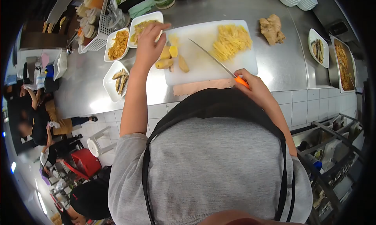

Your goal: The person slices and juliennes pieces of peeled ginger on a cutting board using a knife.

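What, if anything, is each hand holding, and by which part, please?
The right hand holds the knife by its orange handle. Whether the left hand holds anything cannot be told.

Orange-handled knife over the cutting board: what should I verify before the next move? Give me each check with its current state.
1. Knife grip: ok. The right hand holds the orange-handled knife by its handle.
2. Left hand away from the blade: ok. The left hand is at a white bowl beyond the board's left end.
3. Left hand steadying a piece on the cutting board: not ok. It holds none there.
4. Left hand's contents: cannot tell. Its grasp is unclear.
5. Yellow strips apart from the brown-skinned pieces: ok. Strips right, pieces left.
6. Board secured: cannot tell. A pink sheet shows along its near edge.
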Motion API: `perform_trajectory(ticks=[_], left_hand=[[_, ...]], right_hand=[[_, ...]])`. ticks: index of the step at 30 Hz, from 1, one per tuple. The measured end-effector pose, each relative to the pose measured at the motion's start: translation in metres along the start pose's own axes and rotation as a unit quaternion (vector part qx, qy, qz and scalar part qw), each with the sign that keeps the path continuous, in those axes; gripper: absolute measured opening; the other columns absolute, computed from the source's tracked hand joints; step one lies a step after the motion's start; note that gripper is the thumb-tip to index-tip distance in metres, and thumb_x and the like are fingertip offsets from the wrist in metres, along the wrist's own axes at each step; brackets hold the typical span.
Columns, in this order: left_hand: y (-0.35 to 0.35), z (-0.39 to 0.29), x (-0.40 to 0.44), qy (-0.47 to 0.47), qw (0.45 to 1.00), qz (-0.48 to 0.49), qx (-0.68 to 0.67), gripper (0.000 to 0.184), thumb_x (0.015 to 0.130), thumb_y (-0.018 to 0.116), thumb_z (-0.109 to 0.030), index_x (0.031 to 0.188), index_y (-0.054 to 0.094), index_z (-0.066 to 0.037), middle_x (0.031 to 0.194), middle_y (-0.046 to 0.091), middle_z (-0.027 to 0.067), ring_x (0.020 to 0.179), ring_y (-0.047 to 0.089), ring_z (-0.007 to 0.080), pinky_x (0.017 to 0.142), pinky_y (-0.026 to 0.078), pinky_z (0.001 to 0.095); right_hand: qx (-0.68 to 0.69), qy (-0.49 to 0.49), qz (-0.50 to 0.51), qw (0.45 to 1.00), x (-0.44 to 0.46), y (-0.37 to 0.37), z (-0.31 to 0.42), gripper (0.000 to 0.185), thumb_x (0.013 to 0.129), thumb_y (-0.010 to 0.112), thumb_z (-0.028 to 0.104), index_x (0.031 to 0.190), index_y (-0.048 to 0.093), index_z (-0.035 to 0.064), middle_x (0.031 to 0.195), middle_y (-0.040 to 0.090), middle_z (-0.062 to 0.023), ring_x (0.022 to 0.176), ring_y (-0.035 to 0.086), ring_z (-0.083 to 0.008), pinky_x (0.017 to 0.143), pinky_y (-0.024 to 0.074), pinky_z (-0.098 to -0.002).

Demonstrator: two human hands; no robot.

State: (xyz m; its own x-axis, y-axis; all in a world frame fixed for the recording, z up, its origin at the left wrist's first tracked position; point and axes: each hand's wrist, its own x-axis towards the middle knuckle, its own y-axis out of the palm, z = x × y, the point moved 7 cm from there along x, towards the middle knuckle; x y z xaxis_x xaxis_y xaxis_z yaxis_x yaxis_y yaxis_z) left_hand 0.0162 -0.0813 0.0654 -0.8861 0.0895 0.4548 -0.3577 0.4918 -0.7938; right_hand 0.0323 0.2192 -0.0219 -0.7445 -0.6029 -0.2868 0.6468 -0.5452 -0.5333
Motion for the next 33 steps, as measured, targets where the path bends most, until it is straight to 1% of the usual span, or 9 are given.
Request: perform_trajectory(ticks=[3, 7, 14, 16, 19, 21, 27, 30, 33], left_hand=[[-0.008, 0.009, -0.036, -0.059, 0.998, 0.017, -0.006, 0.024, 0.081, 0.058, -0.002, 0.104, 0.065, -0.005, 0.100, 0.063, 0.0111, 0.095, 0.059, 0.0297, 0.084, 0.045, 0.0364], [0.008, 0.014, -0.071, -0.107, 0.993, 0.043, 0.010, 0.019, 0.081, 0.060, -0.012, 0.099, 0.067, -0.011, 0.098, 0.063, 0.0051, 0.097, 0.056, 0.0245, 0.090, 0.035, 0.0399], [0.011, 0.012, -0.061, -0.151, 0.982, 0.052, 0.105, 0.023, 0.080, 0.066, -0.024, 0.099, 0.067, -0.012, 0.094, 0.062, 0.0023, 0.093, 0.055, 0.0223, 0.090, 0.033, 0.0382], [0.019, 0.002, -0.061, -0.142, 0.982, 0.100, 0.067, 0.040, 0.074, 0.072, -0.035, 0.106, 0.065, -0.013, 0.100, 0.061, 0.0033, 0.098, 0.054, 0.0219, 0.092, 0.030, 0.0401], [0.036, -0.010, -0.068, -0.109, 0.977, 0.166, 0.079, 0.059, 0.065, 0.077, -0.045, 0.114, 0.061, -0.015, 0.106, 0.058, 0.0044, 0.103, 0.052, 0.0221, 0.096, 0.027, 0.0431], [0.045, -0.011, -0.069, -0.104, 0.975, 0.180, 0.080, 0.071, 0.060, 0.079, -0.049, 0.119, 0.058, -0.016, 0.109, 0.057, 0.0052, 0.106, 0.051, 0.0226, 0.098, 0.024, 0.0455], [0.063, -0.026, -0.046, -0.070, 0.983, 0.145, 0.089, 0.038, 0.076, 0.070, -0.039, 0.104, 0.064, -0.016, 0.102, 0.060, 0.0016, 0.103, 0.053, 0.0224, 0.098, 0.025, 0.0453], [0.097, -0.026, -0.036, -0.042, 0.955, 0.224, 0.191, 0.019, 0.082, 0.065, -0.031, 0.090, 0.063, -0.014, 0.094, 0.060, 0.0008, 0.099, 0.054, 0.0222, 0.097, 0.028, 0.0487], [0.121, -0.020, -0.031, -0.042, 0.942, 0.251, 0.218, 0.014, 0.083, 0.062, -0.028, 0.086, 0.062, -0.014, 0.093, 0.061, 0.0005, 0.099, 0.054, 0.0221, 0.095, 0.030, 0.0490]], right_hand=[[0.017, 0.026, -0.012, 0.999, 0.004, -0.002, -0.009, 0.027, 0.088, 0.058, 0.023, 0.111, 0.052, 0.0102, 0.097, 0.064, -0.0200, 0.090, 0.062, -0.0367, 0.078, 0.0476, -0.0399], [0.036, 0.013, -0.040, 0.998, 0.006, -0.007, -0.005, 0.027, 0.088, 0.059, 0.022, 0.111, 0.053, 0.0085, 0.095, 0.064, -0.0192, 0.088, 0.063, -0.0340, 0.078, 0.0478, -0.0372], [0.020, 0.003, 0.045, 0.999, -0.006, -0.007, -0.011, 0.026, 0.089, 0.059, 0.022, 0.110, 0.053, 0.0078, 0.090, 0.066, -0.0141, 0.081, 0.063, -0.0283, 0.073, 0.0478, -0.0339], [0.047, 0.055, 0.058, 0.996, -0.012, -0.008, -0.023, 0.025, 0.090, 0.060, 0.020, 0.110, 0.053, 0.0080, 0.085, 0.065, -0.0108, 0.075, 0.061, -0.0216, 0.069, 0.0469, -0.0316], [0.053, 0.025, -0.005, 0.998, -0.015, -0.013, -0.026, 0.024, 0.090, 0.061, 0.019, 0.110, 0.053, 0.0083, 0.081, 0.064, -0.0080, 0.070, 0.057, -0.0159, 0.066, 0.0456, -0.0290], [0.074, 0.039, 0.016, 0.996, -0.014, -0.016, -0.018, 0.024, 0.090, 0.061, 0.018, 0.110, 0.053, 0.0084, 0.080, 0.063, -0.0076, 0.069, 0.056, -0.0144, 0.064, 0.0452, -0.0282], [0.087, 0.047, 0.020, 0.995, -0.009, -0.010, -0.014, 0.023, 0.091, 0.060, 0.016, 0.111, 0.052, 0.0073, 0.079, 0.061, -0.0055, 0.064, 0.051, -0.0108, 0.061, 0.0437, -0.0253], [0.124, 0.033, -0.017, 0.992, -0.005, -0.009, -0.010, 0.023, 0.091, 0.059, 0.015, 0.111, 0.052, 0.0063, 0.080, 0.059, -0.0042, 0.064, 0.050, -0.0100, 0.060, 0.0436, -0.0250], [0.146, -0.001, -0.046, 0.988, -0.002, -0.014, -0.009, 0.023, 0.091, 0.058, 0.015, 0.112, 0.052, 0.0058, 0.081, 0.057, -0.0030, 0.064, 0.050, -0.0088, 0.059, 0.0435, -0.0247]])
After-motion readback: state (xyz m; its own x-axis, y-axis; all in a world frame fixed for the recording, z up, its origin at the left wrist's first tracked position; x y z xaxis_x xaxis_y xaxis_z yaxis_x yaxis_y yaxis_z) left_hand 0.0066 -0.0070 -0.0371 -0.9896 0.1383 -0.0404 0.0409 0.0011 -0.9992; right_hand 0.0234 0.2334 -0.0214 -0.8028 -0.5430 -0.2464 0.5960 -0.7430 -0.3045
